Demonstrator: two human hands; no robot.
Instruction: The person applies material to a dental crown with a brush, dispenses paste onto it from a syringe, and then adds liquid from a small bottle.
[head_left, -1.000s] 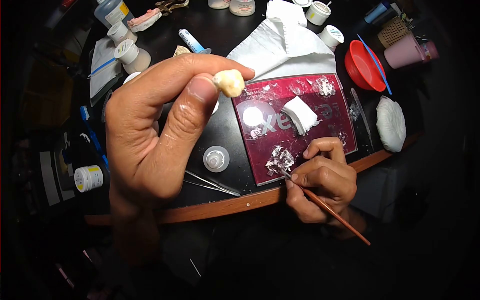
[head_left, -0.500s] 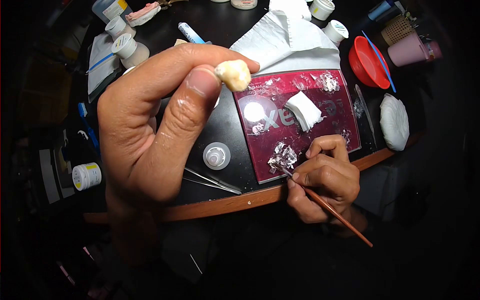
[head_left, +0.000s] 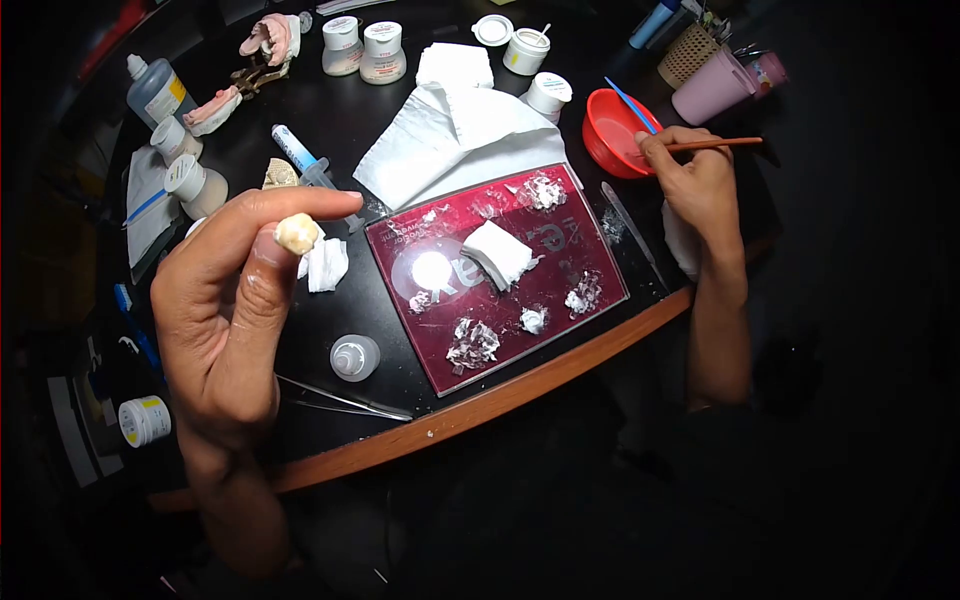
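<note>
Between the thumb and index finger of my left hand (head_left: 225,320) is a small cream-coloured dental crown (head_left: 297,233), raised above the table. My right hand (head_left: 695,185) grips a thin brush (head_left: 725,143) by its brown wooden handle, the tip end inside or just over the red bowl (head_left: 597,125). Whether the tip touches the bowl cannot be seen. A blue stick (head_left: 630,103) leans across the bowl. Between the hands lies a dark red slab (head_left: 425,335), carrying several smears of white paste (head_left: 472,345) and a folded white pad (head_left: 495,250).
A white tissue (head_left: 450,130) lies behind the slab. Tweezers (head_left: 350,402) and a small clear bottle (head_left: 355,358) are near the wooden table edge (head_left: 480,425). A metal spatula (head_left: 635,240) rests right of the slab. Jars (head_left: 383,53) and a syringe (head_left: 295,148) stand or lie farther back.
My right hand has lifted the brush off the white paste on the slab and moved it up and right to the red bowl. My left hand, still holding the crown, appears lower and farther left.
</note>
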